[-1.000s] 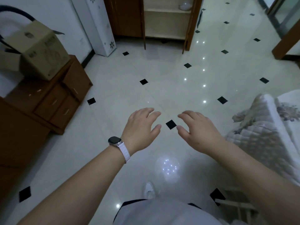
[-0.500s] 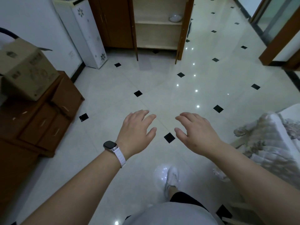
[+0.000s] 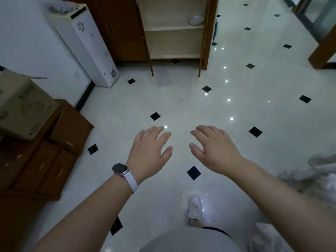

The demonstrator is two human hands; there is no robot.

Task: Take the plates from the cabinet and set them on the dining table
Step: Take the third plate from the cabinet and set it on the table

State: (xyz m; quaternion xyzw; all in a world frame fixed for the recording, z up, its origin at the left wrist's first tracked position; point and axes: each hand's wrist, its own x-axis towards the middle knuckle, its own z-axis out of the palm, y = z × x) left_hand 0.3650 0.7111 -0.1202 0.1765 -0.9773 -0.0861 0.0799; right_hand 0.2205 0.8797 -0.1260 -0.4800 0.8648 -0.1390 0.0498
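Glossy white floor tiles (image 3: 181,99) set with small black diamonds fill most of the view, dotted with reflected points of light. At the far side stands a brown wooden cabinet (image 3: 125,30) with its doors swung wide, showing pale shelves inside; on the upper shelf, toward the right, sits a pale dish that may be one of the plates (image 3: 196,20), though it is too small and dim to tell a plate from a bowl. Just left of the cabinet a white appliance with flower decals (image 3: 85,44) leans against the wall. On the left edge a cardboard box (image 3: 21,104) rests on a low brown drawer unit (image 3: 49,151). A quilted, light-coloured fabric (image 3: 316,171) shows at the right edge. Both bare forearms reach forward over the floor, well short of the cabinet. The left hand (image 3: 150,151), with a dark-faced watch on a white strap (image 3: 121,170) at the wrist, is palm down with fingers loosely spread and grasping nothing. The right hand (image 3: 216,150) mirrors it, palm down, fingers relaxed and empty. The two hands are near each other but apart. Below them a white shoe (image 3: 194,208) stands on the tiles.
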